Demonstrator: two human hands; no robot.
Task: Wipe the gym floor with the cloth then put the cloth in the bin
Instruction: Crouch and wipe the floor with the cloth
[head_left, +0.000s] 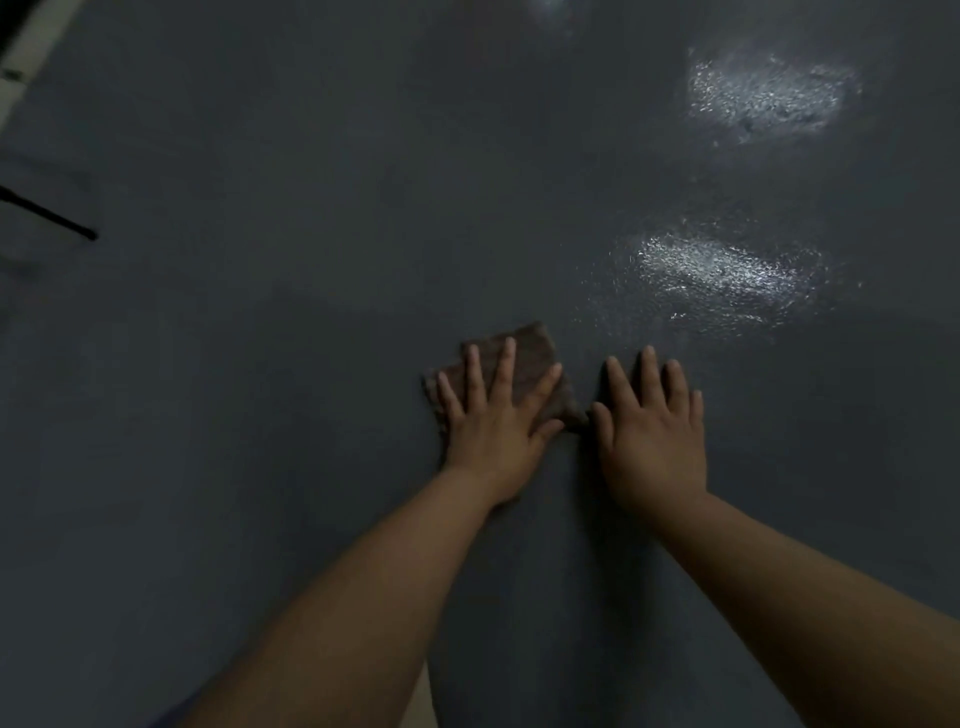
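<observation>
- The brown cloth (524, 364) is pressed flat on the dark gym floor (311, 312) by the left hand (493, 426), fingers spread straight.
- The right hand (654, 441) is laid flat on the floor just beside the cloth, its grip wide, nothing held.

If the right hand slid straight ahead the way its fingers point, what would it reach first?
Only bare floor at first. The right hand lies flat beside the cloth, fingers pointing up the frame; further on it would probably graze the nearer shiny patch.
</observation>
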